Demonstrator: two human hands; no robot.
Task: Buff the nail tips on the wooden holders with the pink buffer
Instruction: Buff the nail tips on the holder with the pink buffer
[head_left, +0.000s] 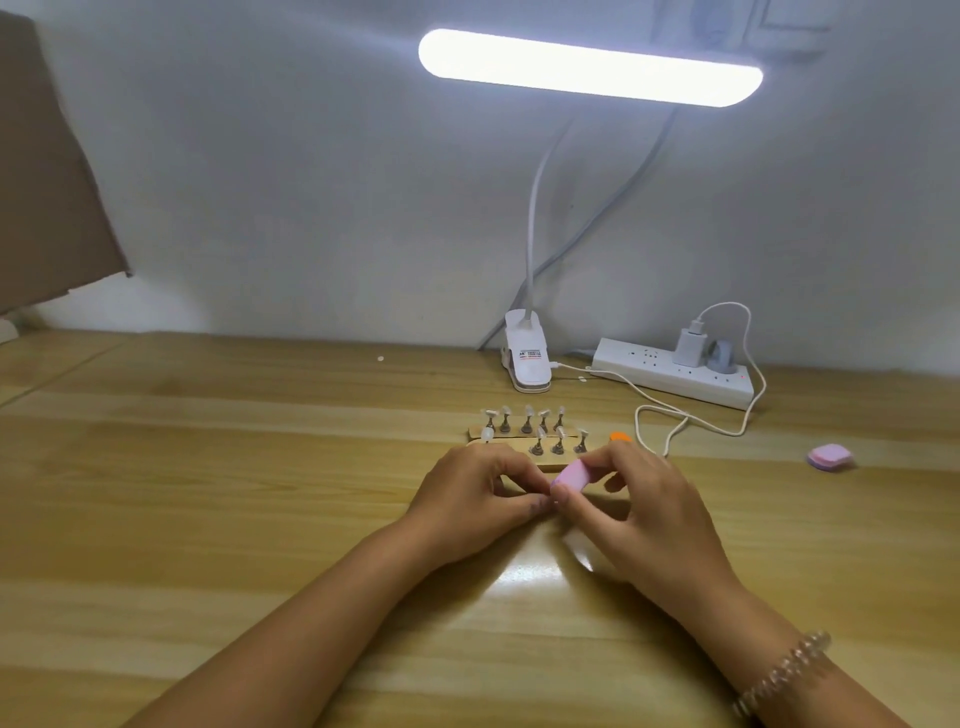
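R hand pinches pink buffer, L hand curled beside — holders behind

Near wooden holder partly behind left hand

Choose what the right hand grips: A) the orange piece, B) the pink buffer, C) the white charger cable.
B: the right hand pinches the pink buffer between thumb and fingers, just in front of the wooden holders.
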